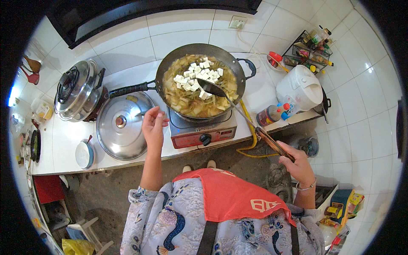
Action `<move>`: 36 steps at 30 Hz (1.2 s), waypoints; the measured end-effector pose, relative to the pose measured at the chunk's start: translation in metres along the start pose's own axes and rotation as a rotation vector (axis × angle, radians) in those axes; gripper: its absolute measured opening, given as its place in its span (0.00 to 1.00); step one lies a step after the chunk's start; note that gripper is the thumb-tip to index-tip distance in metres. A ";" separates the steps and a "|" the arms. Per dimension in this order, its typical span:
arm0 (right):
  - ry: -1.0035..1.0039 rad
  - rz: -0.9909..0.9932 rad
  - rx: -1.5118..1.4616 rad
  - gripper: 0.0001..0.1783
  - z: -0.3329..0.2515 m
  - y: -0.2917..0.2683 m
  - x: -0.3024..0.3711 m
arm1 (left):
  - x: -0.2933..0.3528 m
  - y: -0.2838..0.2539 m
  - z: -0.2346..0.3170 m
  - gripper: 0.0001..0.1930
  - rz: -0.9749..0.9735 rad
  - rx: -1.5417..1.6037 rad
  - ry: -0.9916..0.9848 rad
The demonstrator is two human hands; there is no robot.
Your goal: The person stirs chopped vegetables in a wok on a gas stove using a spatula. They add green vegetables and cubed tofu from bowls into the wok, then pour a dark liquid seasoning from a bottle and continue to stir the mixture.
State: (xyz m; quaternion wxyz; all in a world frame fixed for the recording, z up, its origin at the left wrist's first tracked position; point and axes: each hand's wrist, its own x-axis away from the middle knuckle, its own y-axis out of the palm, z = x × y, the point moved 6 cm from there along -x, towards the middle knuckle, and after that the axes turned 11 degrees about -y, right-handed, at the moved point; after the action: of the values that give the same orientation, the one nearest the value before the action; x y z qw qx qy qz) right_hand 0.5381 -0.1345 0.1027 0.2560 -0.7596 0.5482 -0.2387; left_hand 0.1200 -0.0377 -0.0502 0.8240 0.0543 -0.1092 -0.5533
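Observation:
A black wok [233,68] sits on a red-fronted gas stove [204,137], full of sliced vegetables in broth [178,95]. White tofu cubes [193,72] lie heaped on top at its middle. My right hand [297,162] is closed around the wooden handle of a wok spatula [242,112]. The dark blade rests tilted among the tofu, its lower edge down at the food. My left hand [154,124] is empty, fingers loosely curled and apart, between the wok's long handle and the stove's left side. It hovers by the right edge of a steel lid [121,138].
Left of the lid stand a lidded steel pot [78,93] and a small blue-white bowl [84,154]. To the right are a bottle [268,115], a white rice cooker [298,88] and a spice rack [308,53]. A yellow gas hose [251,146] hangs over the counter edge.

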 end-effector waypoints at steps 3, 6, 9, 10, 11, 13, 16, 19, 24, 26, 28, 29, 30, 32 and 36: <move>0.080 -0.051 -0.023 0.26 0.004 0.003 0.001 | 0.000 0.000 -0.001 0.12 -0.007 0.005 0.002; 0.044 -0.063 -0.030 0.27 0.008 0.009 -0.003 | 0.001 0.000 -0.001 0.12 -0.007 -0.006 -0.006; -0.053 -0.060 -0.004 0.27 0.005 0.010 -0.005 | -0.001 -0.002 -0.003 0.12 -0.003 -0.001 -0.014; -0.057 -0.072 0.002 0.27 0.004 0.010 -0.006 | -0.001 -0.003 -0.003 0.12 -0.001 0.006 -0.016; -0.061 -0.083 0.008 0.27 0.002 0.010 -0.007 | -0.001 -0.003 -0.003 0.12 -0.003 0.009 -0.019; -0.021 -0.053 -0.024 0.26 0.000 0.008 -0.008 | -0.001 -0.004 -0.002 0.12 -0.006 0.014 -0.023; 0.019 0.012 -0.038 0.26 0.006 0.005 -0.010 | -0.001 -0.006 -0.005 0.13 0.002 0.002 -0.021; 0.063 0.080 -0.035 0.26 0.017 0.004 -0.013 | -0.001 -0.007 -0.004 0.12 -0.004 -0.011 -0.032; 0.269 0.146 -0.042 0.26 0.020 -0.005 -0.013 | -0.003 -0.009 -0.004 0.12 0.006 0.007 -0.029; 0.125 0.188 0.009 0.26 0.008 -0.007 -0.026 | -0.005 -0.008 -0.006 0.12 0.005 0.008 -0.032; 0.051 0.195 0.099 0.25 0.005 -0.005 -0.046 | -0.004 -0.008 -0.007 0.12 0.006 0.001 -0.030; -0.045 0.212 0.162 0.25 0.007 -0.003 -0.058 | -0.004 -0.007 -0.007 0.12 0.007 0.016 -0.035; -0.134 0.232 0.233 0.24 0.010 -0.001 -0.069 | -0.004 -0.004 -0.008 0.13 -0.001 0.035 -0.043; -0.201 0.229 0.266 0.24 0.021 0.007 -0.083 | -0.003 -0.001 -0.007 0.13 -0.012 0.055 -0.032; -0.213 0.156 0.215 0.25 0.017 0.028 -0.091 | -0.002 -0.005 -0.002 0.13 0.002 0.008 -0.042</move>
State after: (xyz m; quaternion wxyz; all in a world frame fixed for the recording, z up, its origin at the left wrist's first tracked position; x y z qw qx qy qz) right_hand 0.5026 -0.0527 0.0643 0.4100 -0.7039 0.5468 -0.1936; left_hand 0.1152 -0.0375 -0.0536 0.8218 0.0460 -0.1288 -0.5532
